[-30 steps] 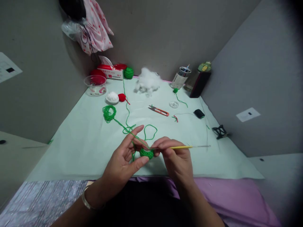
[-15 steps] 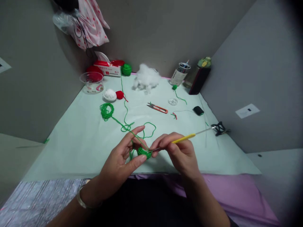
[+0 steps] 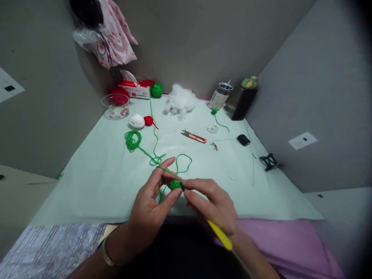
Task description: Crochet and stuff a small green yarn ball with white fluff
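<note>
Near the front edge of the table, my left hand (image 3: 154, 197) pinches a small green crochet piece (image 3: 175, 185) between thumb and fingers. Green yarn (image 3: 168, 170) runs over its raised index finger to the piece. My right hand (image 3: 213, 201) is closed, with its thumb and index fingertip touching the right edge of the piece. In that hand sits a crochet hook (image 3: 220, 235) with a yellow handle pointing down and back toward me; its front tip is hidden. A loose green yarn bundle (image 3: 133, 140) lies to the left, joined by strands to the work.
Orange thread snips (image 3: 193, 136) lie mid-table. Behind are white stuffing (image 3: 180, 100), a green yarn ball (image 3: 157, 91), a tissue box (image 3: 135, 90) and a plastic tub (image 3: 116, 106). At the right stand a pen can (image 3: 220, 97) and a bottle (image 3: 235, 97); black scissors (image 3: 270, 162) lie near the edge.
My right hand has turned, so the yellow handle swung from pointing right and up to pointing down toward me. Its fingertips now meet the crochet piece. The view has tilted slightly.
</note>
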`<state>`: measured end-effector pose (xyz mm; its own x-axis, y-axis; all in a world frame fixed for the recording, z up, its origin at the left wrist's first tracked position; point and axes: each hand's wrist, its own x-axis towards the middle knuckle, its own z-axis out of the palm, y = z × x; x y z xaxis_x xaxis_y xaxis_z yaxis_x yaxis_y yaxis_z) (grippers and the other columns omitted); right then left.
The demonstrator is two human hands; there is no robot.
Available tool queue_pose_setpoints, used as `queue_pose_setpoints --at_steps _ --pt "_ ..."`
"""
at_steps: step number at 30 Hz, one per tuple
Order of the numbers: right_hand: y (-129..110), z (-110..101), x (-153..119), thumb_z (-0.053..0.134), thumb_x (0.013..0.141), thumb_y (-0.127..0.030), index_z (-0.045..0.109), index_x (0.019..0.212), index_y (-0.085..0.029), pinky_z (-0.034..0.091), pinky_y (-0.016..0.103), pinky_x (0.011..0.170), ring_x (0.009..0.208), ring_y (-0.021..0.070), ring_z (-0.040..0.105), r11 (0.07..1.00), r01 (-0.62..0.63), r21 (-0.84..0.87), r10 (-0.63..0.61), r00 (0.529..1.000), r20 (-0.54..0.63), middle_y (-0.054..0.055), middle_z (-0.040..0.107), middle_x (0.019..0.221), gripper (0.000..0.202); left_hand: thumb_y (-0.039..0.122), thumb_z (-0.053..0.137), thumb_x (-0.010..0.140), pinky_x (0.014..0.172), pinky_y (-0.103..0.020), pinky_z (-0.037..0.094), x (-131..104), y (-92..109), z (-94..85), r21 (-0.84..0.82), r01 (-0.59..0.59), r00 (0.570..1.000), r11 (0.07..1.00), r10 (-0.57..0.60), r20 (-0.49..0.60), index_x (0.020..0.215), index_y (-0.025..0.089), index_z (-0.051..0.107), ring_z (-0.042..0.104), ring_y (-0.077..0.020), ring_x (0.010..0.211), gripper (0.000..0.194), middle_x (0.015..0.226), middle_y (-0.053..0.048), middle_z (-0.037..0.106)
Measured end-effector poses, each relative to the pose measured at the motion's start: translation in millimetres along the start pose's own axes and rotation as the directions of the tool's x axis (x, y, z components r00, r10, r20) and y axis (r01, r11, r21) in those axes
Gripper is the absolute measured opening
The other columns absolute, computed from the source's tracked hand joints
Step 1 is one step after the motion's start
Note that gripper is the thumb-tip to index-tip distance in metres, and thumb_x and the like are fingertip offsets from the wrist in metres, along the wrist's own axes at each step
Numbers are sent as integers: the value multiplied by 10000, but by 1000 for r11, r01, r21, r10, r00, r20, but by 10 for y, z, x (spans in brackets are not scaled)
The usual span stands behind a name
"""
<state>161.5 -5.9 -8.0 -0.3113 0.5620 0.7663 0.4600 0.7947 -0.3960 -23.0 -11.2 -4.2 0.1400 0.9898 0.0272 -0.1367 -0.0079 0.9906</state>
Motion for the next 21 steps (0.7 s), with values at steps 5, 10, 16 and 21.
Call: queue_pose_setpoints --at_steps 5,10,16,21 --pt "25 130 -145 731 867 -12 728 1270 -331 660 332 668 783 199 737 983 116 -146 -132 986 -106 34 764 929 514 329 815 864 871 -232 499 -16 67 133 -436 254 966 863 -248 71 1458 287 592 617 -145 939 636 1007 -9 637" --pt "-55 68 -34 621 1004 -151 733 1271 -303 644 369 763 945 207 731 962 -140 235 177 974 -141 64 766 1056 327 271 852 796 860 -232 480 64 140 70 -592 399 916 700 -340 215 1411 212 650 577 -135 908 650 995 -27 625" --pt "-64 -48 51 616 1013 -174 797 1087 -255 596 343 773 860 181 713 710 -353 609 454 891 -13 49 775 936 212 234 823 800 786 -228 459 92 83 -45 -412 261 962 873 -201 184 1378 241 683 524 -132 850 596 954 -19 587" --pt "-40 -104 119 670 982 -260 809 931 -213 542 267 581 622 131 654 383 -466 798 629 764 144 30 716 776 155 211 785 847 718 -221 462 93 60 -139 -273 214 940 938 -122 318 1404 313 655 520 -130 819 581 946 -12 571"
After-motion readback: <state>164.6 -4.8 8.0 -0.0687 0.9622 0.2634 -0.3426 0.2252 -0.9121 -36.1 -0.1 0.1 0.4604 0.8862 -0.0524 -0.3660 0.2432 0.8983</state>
